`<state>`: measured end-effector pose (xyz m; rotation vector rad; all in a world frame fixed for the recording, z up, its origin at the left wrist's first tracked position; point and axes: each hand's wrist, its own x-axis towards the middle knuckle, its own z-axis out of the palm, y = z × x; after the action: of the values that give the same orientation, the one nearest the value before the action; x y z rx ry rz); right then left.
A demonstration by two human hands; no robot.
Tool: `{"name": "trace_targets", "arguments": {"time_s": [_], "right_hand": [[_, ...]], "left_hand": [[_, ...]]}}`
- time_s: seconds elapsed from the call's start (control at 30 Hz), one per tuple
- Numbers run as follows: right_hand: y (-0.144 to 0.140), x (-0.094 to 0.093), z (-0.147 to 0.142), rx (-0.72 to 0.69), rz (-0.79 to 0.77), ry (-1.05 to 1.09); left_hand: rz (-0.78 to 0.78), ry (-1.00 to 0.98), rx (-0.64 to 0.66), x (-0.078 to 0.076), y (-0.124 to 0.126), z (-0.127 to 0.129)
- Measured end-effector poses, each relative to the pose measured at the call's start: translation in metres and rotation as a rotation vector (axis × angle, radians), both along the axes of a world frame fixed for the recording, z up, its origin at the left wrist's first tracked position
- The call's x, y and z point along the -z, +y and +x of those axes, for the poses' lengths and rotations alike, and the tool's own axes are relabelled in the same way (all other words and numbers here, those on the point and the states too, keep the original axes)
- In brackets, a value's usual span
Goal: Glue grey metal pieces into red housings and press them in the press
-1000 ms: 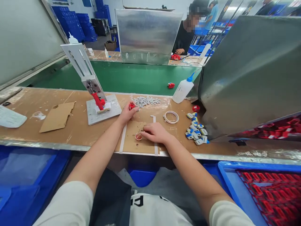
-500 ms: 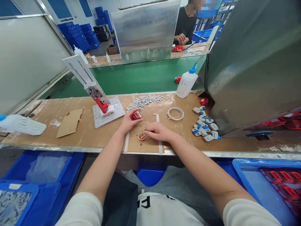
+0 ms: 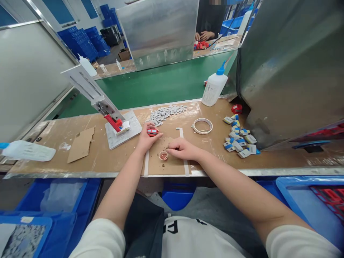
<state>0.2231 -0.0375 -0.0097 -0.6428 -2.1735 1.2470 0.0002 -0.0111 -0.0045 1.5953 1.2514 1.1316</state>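
Head view, frame centre: left hand (image 3: 146, 138) grips a red part (image 3: 152, 132); right hand (image 3: 182, 148) pinches closed beside small cup (image 3: 163, 155); blue-grey parts pile (image 3: 239, 138) untouched.

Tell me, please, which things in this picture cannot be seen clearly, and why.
- Head view: the right hand covers whatever its fingertips pinch beside the small cup; the piece is too small to identify.
- The red part in the left hand is half hidden by the fingers.
- The grey pieces are too small for their shape to show.
- The red parts in the blue bin are cut by the right edge.
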Motion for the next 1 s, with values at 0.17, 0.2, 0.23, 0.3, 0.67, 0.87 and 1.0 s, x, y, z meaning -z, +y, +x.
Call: {"name": "trace_targets", "arguments": {"time_s": [0.17,0.2,0.23,0.3,0.67,0.87,1.0], "right_hand": [[0.001,0.003,-0.002,-0.022,-0.008,-0.013],[0.001,0.003,-0.002,-0.015,-0.002,-0.011],[0.001,0.002,-0.002,0.003,0.008,-0.003],[0.002,0.002,-0.001,0.074,0.043,0.037],[0.012,0.004,-0.006,0.574,0.101,0.234],[0.017,0.009,-0.008,0.582,0.126,0.208],[0.019,0.01,-0.009,0.568,0.148,0.176]], "left_hand": [[0.015,-0.01,0.096,0.003,0.004,-0.004],[0.008,0.0,0.117,0.004,0.004,-0.003],[-0.003,0.009,0.136,0.005,0.004,-0.003],[-0.012,0.036,0.148,0.006,0.004,-0.002],[0.095,0.498,0.119,0.009,0.003,0.004],[0.077,0.595,0.117,0.009,0.003,0.007],[0.074,0.611,0.12,0.008,0.003,0.007]]}}
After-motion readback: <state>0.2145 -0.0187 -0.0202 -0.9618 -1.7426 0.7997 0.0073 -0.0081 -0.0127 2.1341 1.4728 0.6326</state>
